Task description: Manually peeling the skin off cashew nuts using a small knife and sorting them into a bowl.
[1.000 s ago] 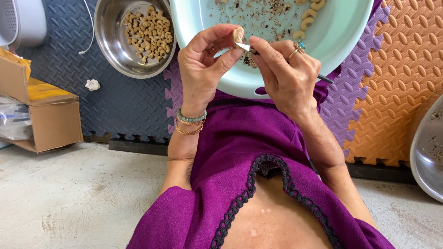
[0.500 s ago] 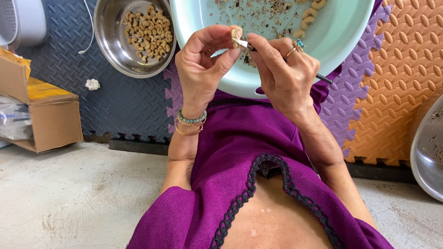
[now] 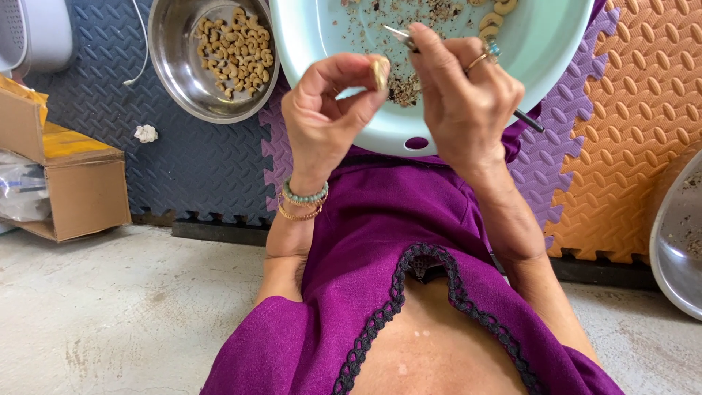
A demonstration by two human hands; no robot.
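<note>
My left hand (image 3: 325,117) pinches a pale cashew nut (image 3: 379,72) between thumb and fingertips, above the near rim of a light green basin (image 3: 380,132) on my lap. My right hand (image 3: 464,99) grips a thin metal pick (image 3: 398,33) whose tip points left over the basin, a little apart from the nut; its dark handle sticks out behind the hand. In the basin lie bits of brown skin (image 3: 409,84) and a few cashews (image 3: 488,25).
A steel bowl (image 3: 170,66) with several peeled cashews (image 3: 234,51) sits on the dark foam mat at upper left. A cardboard box (image 3: 69,183) stands at left. Another metal bowl (image 3: 676,234) is at the right edge, on orange foam tiles (image 3: 636,110).
My right hand has pulled the pick up and away from the nut, which it was scraping. My left hand has lowered slightly with the nut.
</note>
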